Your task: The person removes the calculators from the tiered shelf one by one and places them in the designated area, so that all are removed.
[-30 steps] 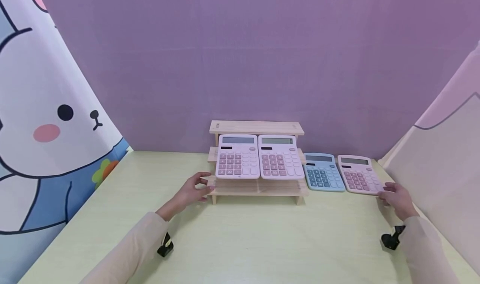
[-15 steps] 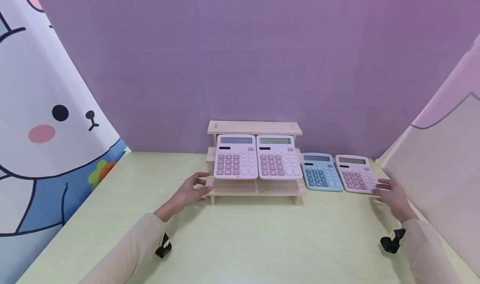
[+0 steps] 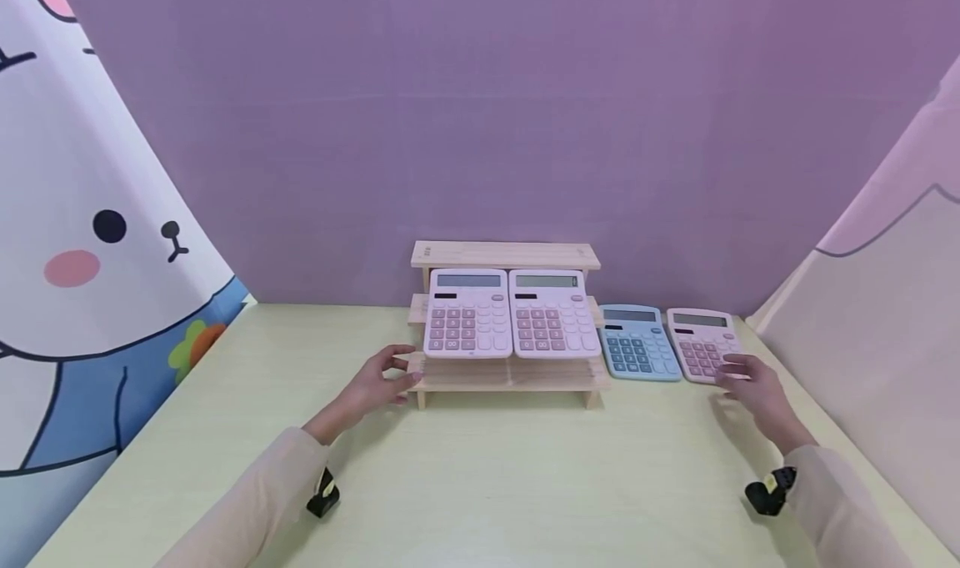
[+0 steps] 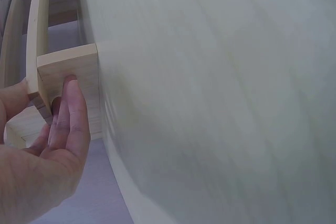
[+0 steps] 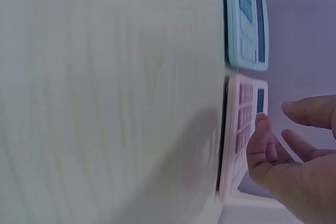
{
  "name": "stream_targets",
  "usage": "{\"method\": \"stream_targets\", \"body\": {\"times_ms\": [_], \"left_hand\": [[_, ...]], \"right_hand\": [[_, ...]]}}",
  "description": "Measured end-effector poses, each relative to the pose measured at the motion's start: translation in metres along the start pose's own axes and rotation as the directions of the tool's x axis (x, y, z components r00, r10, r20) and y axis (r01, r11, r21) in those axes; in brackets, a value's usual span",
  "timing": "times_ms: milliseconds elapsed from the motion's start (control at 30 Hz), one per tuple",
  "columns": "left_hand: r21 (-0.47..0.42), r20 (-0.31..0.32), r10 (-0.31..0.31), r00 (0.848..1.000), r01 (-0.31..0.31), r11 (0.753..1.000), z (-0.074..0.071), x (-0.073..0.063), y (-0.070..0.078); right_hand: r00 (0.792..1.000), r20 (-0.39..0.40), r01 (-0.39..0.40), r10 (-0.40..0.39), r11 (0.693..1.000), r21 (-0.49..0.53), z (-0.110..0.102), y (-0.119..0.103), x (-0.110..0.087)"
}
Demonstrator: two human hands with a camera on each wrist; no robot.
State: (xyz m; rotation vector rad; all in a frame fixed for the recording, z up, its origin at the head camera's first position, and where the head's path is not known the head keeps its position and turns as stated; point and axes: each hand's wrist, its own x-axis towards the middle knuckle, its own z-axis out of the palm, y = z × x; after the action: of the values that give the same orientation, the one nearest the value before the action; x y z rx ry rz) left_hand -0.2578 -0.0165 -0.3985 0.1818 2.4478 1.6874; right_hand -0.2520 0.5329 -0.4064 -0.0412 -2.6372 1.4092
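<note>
My left hand (image 3: 377, 379) holds the left end of the lowest step of a tiered wooden stand (image 3: 510, 374). In the left wrist view the thumb lies on the step's plank (image 4: 38, 35), and the fingers (image 4: 73, 114) reach along the outer side of its leg. Two pink calculators, a left one (image 3: 468, 314) and a right one (image 3: 555, 314), lean side by side on the stand. Over the lower right part of another pink calculator (image 3: 699, 343) hovers my right hand (image 3: 757, 389), its fingers loosely bent and nothing between thumb and fingers.
Between the stand and the pink calculator on the table lies a blue calculator (image 3: 640, 343). Behind them rises a purple backdrop (image 3: 495, 118). A cartoon-printed cloth (image 3: 112, 301) borders the left side, a pale cloth (image 3: 877, 343) the right.
My right hand has moved left, from the lower right corner of the pink calculator to above its keys. The left hand stays at the stand. The head view has shifted slightly.
</note>
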Motion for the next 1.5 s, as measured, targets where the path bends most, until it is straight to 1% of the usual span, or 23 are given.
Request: {"method": "stream_targets", "body": {"times_ms": [333,567,833,1067,1300,1400,1500], "left_hand": [[0.002,0.003,0.002,1.0,-0.002,1.0,-0.001,0.001,0.0],[0.002,0.004,0.004,1.0,-0.004,1.0,-0.001,0.002,-0.001],[0.007,0.008,0.002,1.0,-0.002,1.0,-0.001,0.002,-0.002],[0.002,0.007,0.004,1.0,-0.004,1.0,-0.001,0.001,-0.001],[0.003,0.015,0.018,1.0,-0.018,1.0,0.0,-0.001,0.0],[-0.004,0.013,0.012,1.0,-0.012,1.0,0.0,-0.001,0.0],[-0.004,0.013,0.006,1.0,-0.006,1.0,-0.001,-0.001,0.001]], "right_hand": [[0.999,0.051,0.009,-0.012,0.999,0.048,0.02,-0.022,-0.007],[0.994,0.097,0.026,-0.043,0.985,0.17,0.033,-0.033,-0.01],[0.987,0.147,0.03,-0.068,0.969,0.246,0.051,-0.052,-0.016],[0.98,0.186,0.007,-0.068,0.951,0.308,0.068,-0.068,-0.02],[0.975,0.21,-0.006,-0.069,0.942,0.336,0.082,-0.083,-0.022],[0.974,0.219,-0.017,-0.064,0.937,0.349,0.086,-0.092,-0.023],[0.97,0.237,-0.037,-0.061,0.921,0.388,0.09,-0.1,-0.023]]}}
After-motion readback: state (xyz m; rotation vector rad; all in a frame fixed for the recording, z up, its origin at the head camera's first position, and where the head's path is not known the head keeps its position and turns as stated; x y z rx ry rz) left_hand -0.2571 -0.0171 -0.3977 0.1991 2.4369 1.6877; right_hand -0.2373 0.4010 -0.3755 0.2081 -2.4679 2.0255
